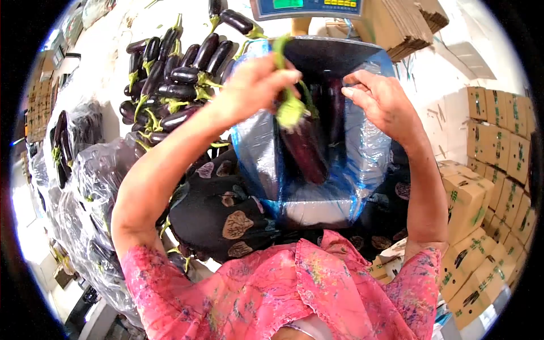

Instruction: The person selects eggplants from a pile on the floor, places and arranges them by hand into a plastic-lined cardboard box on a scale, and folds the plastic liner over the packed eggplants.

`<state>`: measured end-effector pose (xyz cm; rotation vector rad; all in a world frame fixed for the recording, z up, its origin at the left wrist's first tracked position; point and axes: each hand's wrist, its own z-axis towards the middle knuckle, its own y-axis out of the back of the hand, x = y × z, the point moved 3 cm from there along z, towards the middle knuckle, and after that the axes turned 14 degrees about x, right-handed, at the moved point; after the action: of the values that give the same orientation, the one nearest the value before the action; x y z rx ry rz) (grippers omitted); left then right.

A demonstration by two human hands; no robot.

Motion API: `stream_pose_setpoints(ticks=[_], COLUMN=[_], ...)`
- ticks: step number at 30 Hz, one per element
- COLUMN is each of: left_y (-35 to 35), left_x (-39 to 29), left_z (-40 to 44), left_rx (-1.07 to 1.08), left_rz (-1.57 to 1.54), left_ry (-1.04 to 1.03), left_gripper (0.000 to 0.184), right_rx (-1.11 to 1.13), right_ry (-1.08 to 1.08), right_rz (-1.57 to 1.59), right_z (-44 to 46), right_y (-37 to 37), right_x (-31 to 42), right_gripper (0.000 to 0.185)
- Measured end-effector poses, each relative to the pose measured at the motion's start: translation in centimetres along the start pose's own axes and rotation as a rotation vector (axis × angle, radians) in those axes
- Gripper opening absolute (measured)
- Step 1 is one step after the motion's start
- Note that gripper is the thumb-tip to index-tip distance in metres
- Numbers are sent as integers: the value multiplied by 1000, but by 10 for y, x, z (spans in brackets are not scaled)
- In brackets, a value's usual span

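Head camera, from left to right: stacked cartons [41, 99] stand at the far edge, then clear plastic bags [93, 167] bulge beside the person, with a few loose eggplants lying on them. Next comes a pile of eggplants [190, 75] on the pale floor [105, 56], stems pointing various ways, its near side partly covered by the left forearm. At centre, the left hand [256, 85] grips one eggplant [306, 148] by its green stem, the fruit hanging tilted within the mouth of a plastic-lined box [367, 136], where other dark eggplants sit in shadow. A scale display [306, 8] stands just beyond the box, flattened cardboard [391, 25] to its right. The right hand [381, 105] curls above the box's right rim; whether its fingers pinch anything, I cannot tell. Printed cartons [498, 144] fill the right side.
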<state>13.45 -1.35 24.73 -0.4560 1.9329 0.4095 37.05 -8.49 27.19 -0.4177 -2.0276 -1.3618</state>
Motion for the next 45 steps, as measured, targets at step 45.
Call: stream_pose_setpoints(ticks=[45], left_y=[-36], left_x=[275], left_z=[-152], left_rx=[-440], left_rz=[-714], left_ry=[215], left_gripper=[25], right_rx=[472], right_ry=[-442], right_rz=[-458], right_z=[44], right_y=[-108], right_x=[-63], right_gripper=[39])
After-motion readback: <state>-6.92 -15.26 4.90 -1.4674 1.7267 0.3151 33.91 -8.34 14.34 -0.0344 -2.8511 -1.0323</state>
